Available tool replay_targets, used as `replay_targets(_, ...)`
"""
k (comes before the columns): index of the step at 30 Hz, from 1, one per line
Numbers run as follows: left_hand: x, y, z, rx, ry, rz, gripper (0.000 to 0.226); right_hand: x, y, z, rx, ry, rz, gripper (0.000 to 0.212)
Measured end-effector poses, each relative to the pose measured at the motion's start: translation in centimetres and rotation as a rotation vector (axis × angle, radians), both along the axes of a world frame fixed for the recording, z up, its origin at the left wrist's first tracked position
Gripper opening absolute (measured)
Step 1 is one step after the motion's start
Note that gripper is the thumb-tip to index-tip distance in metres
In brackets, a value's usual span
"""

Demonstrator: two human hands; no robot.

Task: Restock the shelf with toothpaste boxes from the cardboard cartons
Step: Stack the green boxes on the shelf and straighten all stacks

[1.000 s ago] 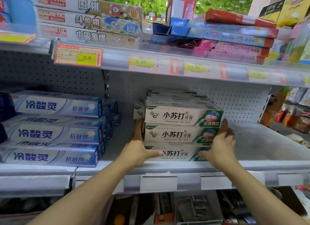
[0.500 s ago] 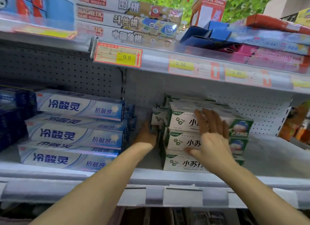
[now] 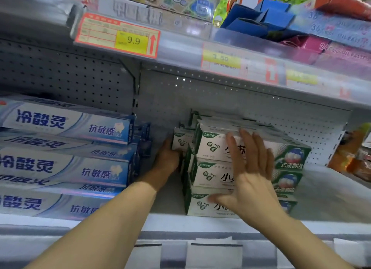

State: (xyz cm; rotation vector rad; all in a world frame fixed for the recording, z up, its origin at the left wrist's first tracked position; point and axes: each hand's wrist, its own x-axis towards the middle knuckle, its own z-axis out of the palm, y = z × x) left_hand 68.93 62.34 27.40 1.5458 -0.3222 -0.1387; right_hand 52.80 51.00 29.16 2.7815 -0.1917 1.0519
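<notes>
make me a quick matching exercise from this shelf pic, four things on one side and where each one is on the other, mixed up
Things:
1. green-and-white toothpaste stack
2. blue toothpaste boxes
3. left hand
4. right hand

Places:
A. spread open over the front of the green-and-white stack
B. left part of the shelf, stacked lengthwise
C. middle of the shelf, three boxes high at the front
D. reaching into the gap, at the small box behind the stack's left end

Pairs: 1-C, 2-B, 3-D, 4-A
</notes>
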Motion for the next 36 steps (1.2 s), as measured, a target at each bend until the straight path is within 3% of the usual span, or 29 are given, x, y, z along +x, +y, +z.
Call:
replay_targets(7, 0.1, -0.6, -0.6, -0.013, -0.046, -0.052, 0.036, 0.1, 0.1, 0.1, 0.065, -0.012, 0.032, 0.143)
replay_targets(11, -1.0, -0.4, 0.1, 0.045, -0.056, -0.167, 0.041, 0.0, 0.4, 0.2, 0.082, 0.004, 0.021, 0.142)
replay_targets(17, -2.0, -0.2, 1.2, -0.075, 0.044, -0.116, 0.049, -0.3, 0.4, 0.3, 0.080, 0.015, -0.023, 0.145)
replay_targets(26, -2.5, 0.9, 1.3, -0.050, 0.082, -0.150, 0.048, -0.4, -0.1, 0.6, 0.095, 0.044, -0.006, 0.142)
replay_targets(36, -7.5, 3.3, 3.8, 0.125, -0.047, -0.132, 0.049, -4.9, 1.1, 1.9, 0.233, 0.125, -0.089, 0.094)
